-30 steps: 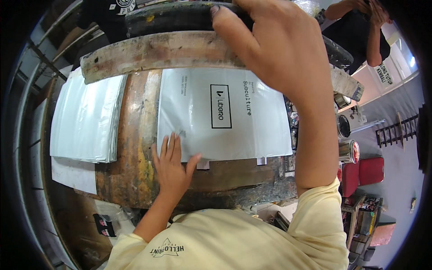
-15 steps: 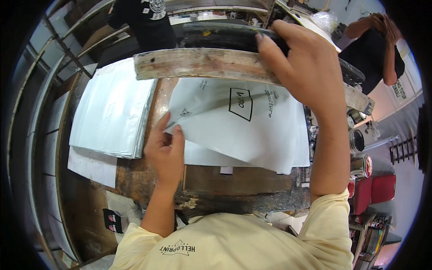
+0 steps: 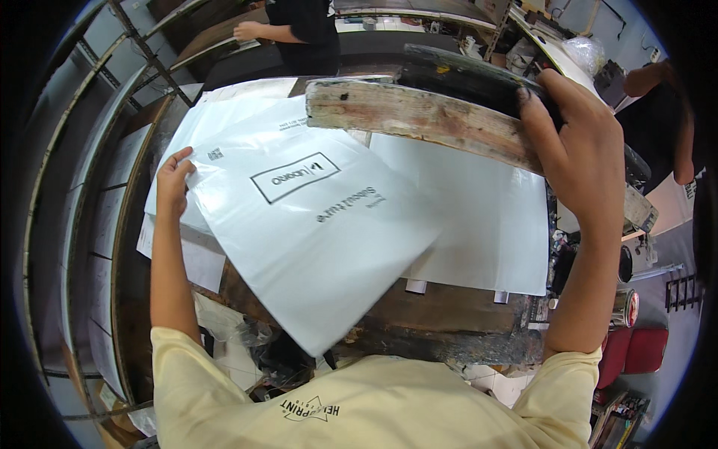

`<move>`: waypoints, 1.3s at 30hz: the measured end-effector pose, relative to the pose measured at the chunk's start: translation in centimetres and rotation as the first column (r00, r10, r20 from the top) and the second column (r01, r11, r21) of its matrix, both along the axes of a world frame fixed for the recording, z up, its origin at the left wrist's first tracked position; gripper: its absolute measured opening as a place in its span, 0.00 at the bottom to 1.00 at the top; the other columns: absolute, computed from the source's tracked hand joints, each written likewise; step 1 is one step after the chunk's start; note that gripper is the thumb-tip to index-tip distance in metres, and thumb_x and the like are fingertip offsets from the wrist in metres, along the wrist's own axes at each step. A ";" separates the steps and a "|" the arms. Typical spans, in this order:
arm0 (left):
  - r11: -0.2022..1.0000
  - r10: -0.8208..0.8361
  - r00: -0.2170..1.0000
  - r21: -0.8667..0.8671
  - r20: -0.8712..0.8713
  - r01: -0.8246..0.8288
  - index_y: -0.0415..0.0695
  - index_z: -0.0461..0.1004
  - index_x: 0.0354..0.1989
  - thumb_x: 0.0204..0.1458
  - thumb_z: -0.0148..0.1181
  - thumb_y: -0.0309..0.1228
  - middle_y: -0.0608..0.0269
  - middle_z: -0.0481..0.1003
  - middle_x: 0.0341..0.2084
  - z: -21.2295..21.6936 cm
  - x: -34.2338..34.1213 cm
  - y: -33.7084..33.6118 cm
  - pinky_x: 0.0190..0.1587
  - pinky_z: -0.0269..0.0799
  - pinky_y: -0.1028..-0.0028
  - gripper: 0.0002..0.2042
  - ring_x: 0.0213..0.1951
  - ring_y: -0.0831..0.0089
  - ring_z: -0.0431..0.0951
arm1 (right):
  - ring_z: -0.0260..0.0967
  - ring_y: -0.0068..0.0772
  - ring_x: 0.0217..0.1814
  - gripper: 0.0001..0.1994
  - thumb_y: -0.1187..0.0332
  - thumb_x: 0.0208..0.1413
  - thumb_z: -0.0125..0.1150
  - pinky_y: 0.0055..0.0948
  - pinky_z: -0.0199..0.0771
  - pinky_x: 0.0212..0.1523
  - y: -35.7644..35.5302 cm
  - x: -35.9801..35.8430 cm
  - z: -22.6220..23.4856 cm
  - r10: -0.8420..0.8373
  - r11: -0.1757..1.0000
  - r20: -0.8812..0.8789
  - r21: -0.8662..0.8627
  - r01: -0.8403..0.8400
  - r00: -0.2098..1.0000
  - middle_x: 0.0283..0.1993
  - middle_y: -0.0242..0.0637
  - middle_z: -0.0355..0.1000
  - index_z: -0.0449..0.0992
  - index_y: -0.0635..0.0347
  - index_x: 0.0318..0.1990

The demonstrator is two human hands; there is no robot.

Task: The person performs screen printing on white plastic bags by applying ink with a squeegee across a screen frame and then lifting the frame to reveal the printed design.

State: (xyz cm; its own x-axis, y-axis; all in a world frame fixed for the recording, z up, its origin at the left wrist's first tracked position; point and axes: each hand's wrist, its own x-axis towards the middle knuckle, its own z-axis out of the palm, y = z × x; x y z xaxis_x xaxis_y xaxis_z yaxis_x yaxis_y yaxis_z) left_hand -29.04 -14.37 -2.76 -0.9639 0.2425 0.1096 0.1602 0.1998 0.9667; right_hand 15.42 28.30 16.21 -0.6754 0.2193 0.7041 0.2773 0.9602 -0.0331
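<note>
A white plastic sheet [image 3: 321, 262] with black print hangs slantwise over the table. My left hand [image 3: 173, 183] pinches its left edge, thumb and fingers closed on it. With my right hand [image 3: 580, 142] I grip the raised wooden screen frame [image 3: 419, 114], thumb over a dark, paint-stained bar [image 3: 471, 81] along it. Another white sheet [image 3: 493, 217], with no print showing, lies flat on the brown work board [image 3: 456, 314] beneath the frame. To the left, the printed sheet partly covers a stack of white sheets [image 3: 224, 112].
Metal shelving [image 3: 63, 194] stands along the left. Paint tins [image 3: 625, 308] and a red chair [image 3: 645, 350] are at the right. A person in black [image 3: 303, 34] stands beyond the table, another [image 3: 658, 112] at the far right.
My left hand has carried the printed sheet leftward off the board, over the stack, turning it. The flat sheet below is now uncovered. My right hand still holds the frame up.
</note>
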 end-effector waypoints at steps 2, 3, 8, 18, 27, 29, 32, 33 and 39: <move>0.996 -0.025 1.000 -0.088 0.006 0.025 0.34 0.79 0.62 0.54 0.62 0.22 0.61 0.82 0.41 -1.3 -5.8 -2.4 0.40 0.74 0.78 0.24 0.35 0.78 0.78 | 0.75 0.62 0.41 0.20 0.53 0.66 0.61 0.49 0.73 0.45 -0.3 -0.1 0.2 -0.016 1.000 0.018 -0.002 0.016 1.000 0.37 0.55 0.76 0.78 0.67 0.43; 0.993 -0.041 0.998 -0.110 0.046 0.046 0.36 0.79 0.63 0.53 0.62 0.22 0.60 0.82 0.42 -2.0 -8.9 -3.6 0.42 0.75 0.76 0.25 0.37 0.77 0.79 | 0.75 0.63 0.42 0.20 0.54 0.66 0.60 0.47 0.74 0.47 -0.5 0.0 0.4 -0.036 0.999 0.038 -0.002 0.037 0.999 0.39 0.56 0.77 0.79 0.67 0.46; 0.749 0.139 0.927 -0.576 -0.348 -0.328 0.40 0.74 0.71 0.54 0.65 0.26 0.43 0.83 0.48 -3.6 -19.2 -5.4 0.59 0.78 0.58 0.31 0.50 0.55 0.84 | 0.77 0.66 0.47 0.22 0.53 0.68 0.59 0.46 0.77 0.52 -0.2 0.4 0.6 -0.062 0.998 0.108 -0.026 0.065 0.992 0.44 0.59 0.79 0.80 0.66 0.52; 0.554 -0.787 0.616 0.401 -0.034 0.730 0.39 0.52 0.83 0.55 0.82 0.41 0.56 0.82 0.52 4.6 21.2 15.3 0.50 0.81 0.72 0.53 0.46 0.74 0.82 | 0.80 0.67 0.48 0.26 0.52 0.69 0.61 0.57 0.76 0.50 -1.0 1.9 -2.8 -0.064 0.997 0.100 0.037 0.061 0.993 0.44 0.62 0.81 0.73 0.59 0.67; 0.893 -0.443 0.896 -0.083 0.020 0.443 0.33 0.76 0.63 0.35 0.92 0.38 0.55 0.80 0.51 -8.5 32.4 13.1 0.61 0.76 0.62 0.44 0.56 0.63 0.80 | 0.76 0.50 0.50 0.18 0.52 0.62 0.72 0.48 0.76 0.52 -6.4 9.6 -17.7 0.150 0.953 0.532 -0.302 0.021 0.833 0.44 0.41 0.79 0.85 0.54 0.49; 0.890 -0.416 0.895 -0.274 -0.162 0.364 0.35 0.79 0.58 0.33 0.92 0.39 0.58 0.78 0.48 -11.3 32.6 12.1 0.58 0.76 0.62 0.42 0.53 0.62 0.79 | 0.76 0.47 0.49 0.19 0.52 0.60 0.73 0.46 0.78 0.51 -7.3 10.0 -20.5 0.174 0.924 0.510 -0.381 0.040 0.843 0.44 0.39 0.80 0.85 0.54 0.51; 0.848 -0.434 0.871 -0.431 -0.231 0.308 0.36 0.80 0.60 0.27 0.92 0.43 0.59 0.72 0.43 -13.2 32.6 11.6 0.55 0.73 0.60 0.46 0.48 0.59 0.74 | 0.77 0.45 0.48 0.20 0.54 0.58 0.75 0.43 0.81 0.49 -8.1 10.2 -23.7 0.171 0.913 0.498 -0.404 0.053 0.850 0.44 0.36 0.80 0.85 0.53 0.53; 0.850 -0.448 0.855 -0.421 -0.262 0.316 0.36 0.80 0.62 0.25 0.92 0.45 0.59 0.69 0.41 -13.4 32.5 11.7 0.54 0.72 0.59 0.49 0.47 0.57 0.72 | 0.77 0.44 0.47 0.21 0.54 0.57 0.76 0.43 0.81 0.48 -8.3 10.2 -24.5 0.161 0.919 0.490 -0.392 0.051 0.857 0.44 0.36 0.80 0.85 0.53 0.54; 0.824 -0.456 0.865 -0.468 -0.211 0.320 0.38 0.81 0.61 0.22 0.92 0.43 0.59 0.73 0.41 -12.4 32.6 12.3 0.53 0.72 0.60 0.49 0.46 0.58 0.74 | 0.75 0.44 0.50 0.27 0.58 0.50 0.80 0.42 0.82 0.48 -5.8 8.0 -26.8 0.175 0.951 0.482 -0.308 -0.021 0.858 0.50 0.36 0.77 0.81 0.54 0.58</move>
State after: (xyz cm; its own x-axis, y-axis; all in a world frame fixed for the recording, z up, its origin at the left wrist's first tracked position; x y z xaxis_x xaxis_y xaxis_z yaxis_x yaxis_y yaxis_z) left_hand 3.52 -2.03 -15.12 -0.7135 0.6760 0.1842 0.5766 0.4172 0.7025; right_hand 23.39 22.49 -10.63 -0.9452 0.2698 0.1841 0.2353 0.9534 -0.1891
